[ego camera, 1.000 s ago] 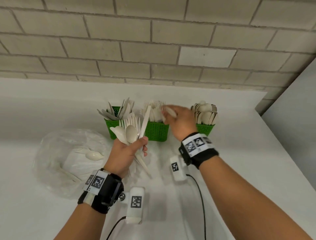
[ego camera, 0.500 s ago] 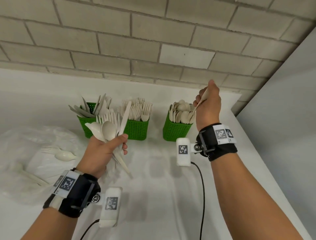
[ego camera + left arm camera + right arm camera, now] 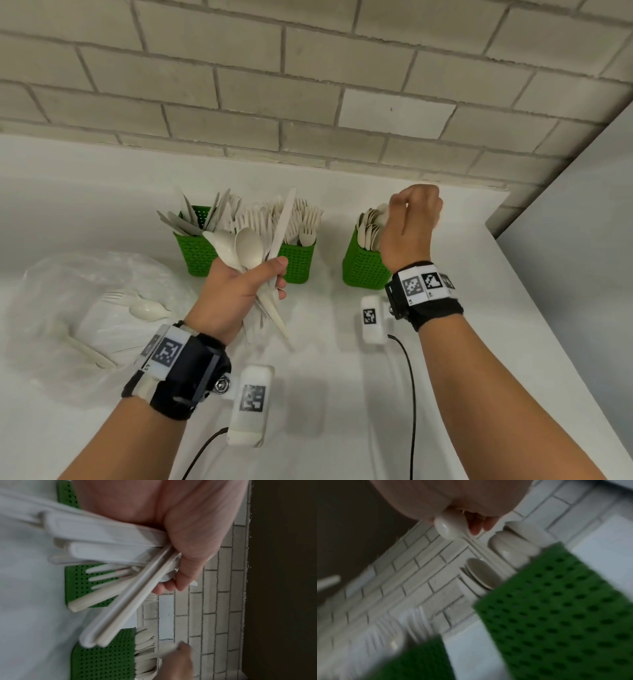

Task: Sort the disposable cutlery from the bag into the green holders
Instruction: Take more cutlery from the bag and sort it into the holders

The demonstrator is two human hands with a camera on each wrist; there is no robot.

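Observation:
My left hand (image 3: 239,287) grips a bundle of white cutlery (image 3: 250,246), spoons, forks and a knife, in front of the holders; the left wrist view shows the handles (image 3: 120,545) fanned out below the palm. My right hand (image 3: 411,219) hovers over the right green holder (image 3: 363,270), which is full of spoons. Its curled fingers pinch one spoon (image 3: 447,526) just above the spoon bowls there. The middle holder (image 3: 298,263) has forks, the left holder (image 3: 191,253) knives. The clear bag (image 3: 85,308) lies at the left with a spoon and forks inside.
The holders stand in a row near the brick wall (image 3: 308,102) on a white counter (image 3: 325,394). A grey panel (image 3: 582,240) bounds the counter on the right. Cables run from the wrist cameras toward me.
My right hand took a spoon from the bundle, carried it right and up, and has now come down over the spoon holder. The left hand kept its bundle almost still.

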